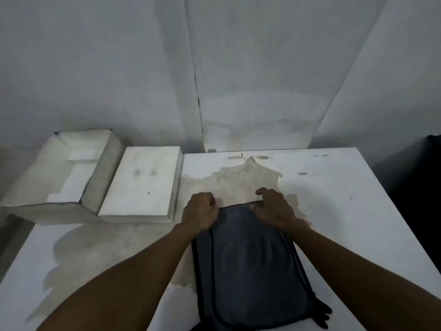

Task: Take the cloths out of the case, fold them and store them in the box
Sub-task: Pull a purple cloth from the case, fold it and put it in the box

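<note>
A dark blue-grey cloth (pixel 250 263) with black edging lies folded lengthwise on the white table (pixel 346 223), running from its far edge towards me. My left hand (pixel 200 211) grips the cloth's far left corner with curled fingers. My right hand (pixel 274 209) holds the far right corner, fingers bent over the edge. At the table's far left stands an open white box (pixel 59 173) with white inserts inside. Beside it lies a flat white lid or case (pixel 145 182). I cannot tell which of the two is the case.
White panels form the walls behind the table. The tabletop shows large worn grey patches (pixel 243 185). A dark object (pixel 429 177) stands past the table's right edge. The cloth's near end hangs at the table's front edge.
</note>
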